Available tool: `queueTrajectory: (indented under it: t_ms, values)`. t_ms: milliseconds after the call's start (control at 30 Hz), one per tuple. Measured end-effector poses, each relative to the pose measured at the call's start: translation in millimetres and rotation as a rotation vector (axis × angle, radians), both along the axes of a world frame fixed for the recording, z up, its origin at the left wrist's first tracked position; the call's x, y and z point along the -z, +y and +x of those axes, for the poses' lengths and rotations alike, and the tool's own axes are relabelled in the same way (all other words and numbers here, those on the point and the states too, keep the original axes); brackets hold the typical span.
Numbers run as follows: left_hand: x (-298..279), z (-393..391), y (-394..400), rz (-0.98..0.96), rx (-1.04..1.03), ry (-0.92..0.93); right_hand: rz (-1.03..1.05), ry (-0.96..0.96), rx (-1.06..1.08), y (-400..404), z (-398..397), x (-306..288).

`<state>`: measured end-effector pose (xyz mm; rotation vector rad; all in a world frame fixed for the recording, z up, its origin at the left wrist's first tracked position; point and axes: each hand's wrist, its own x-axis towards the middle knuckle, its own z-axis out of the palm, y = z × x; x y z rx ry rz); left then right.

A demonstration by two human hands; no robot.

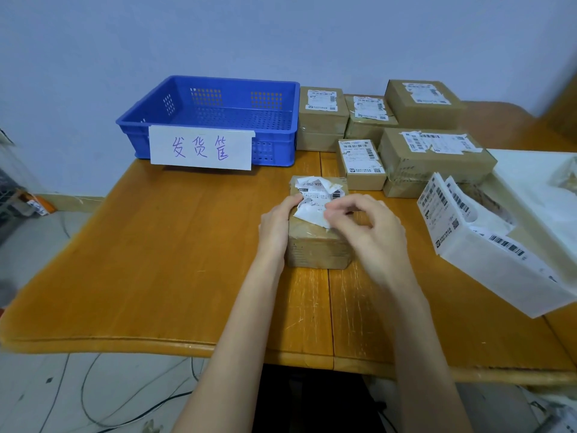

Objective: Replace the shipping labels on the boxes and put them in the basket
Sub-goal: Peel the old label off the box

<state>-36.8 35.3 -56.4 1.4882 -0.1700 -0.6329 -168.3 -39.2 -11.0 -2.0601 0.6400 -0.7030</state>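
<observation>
A small brown cardboard box (pixel 315 245) stands on the wooden table (pixel 156 260) in front of me. Its torn white shipping label (pixel 318 192) is partly peeled, with a loose flap curling up at the near edge. My left hand (pixel 276 225) grips the box's left side, fingertips on its top edge. My right hand (pixel 368 226) pinches the loose flap of the label above the box top. The blue plastic basket (pixel 281 89), with a handwritten paper sign on its front, stands behind at the far left and holds nothing.
Several labelled cardboard boxes (pixel 434 157) are stacked at the back right. A white open container with new barcode labels (pixel 443 201) sits at the right, beside a white sheet. Cables lie on the floor below the table's near edge.
</observation>
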Motion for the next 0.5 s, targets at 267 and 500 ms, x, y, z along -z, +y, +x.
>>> queueTrajectory:
  t_ms: [267,500]
  values:
    - [3.3,-0.2,-1.0,0.006,0.001,0.004,-0.331,0.086,0.243,8.3,13.3,9.9]
    - [0.1,-1.2,-0.2,-0.006,-0.004,0.012,-0.359,0.112,0.264,8.9,14.5,9.5]
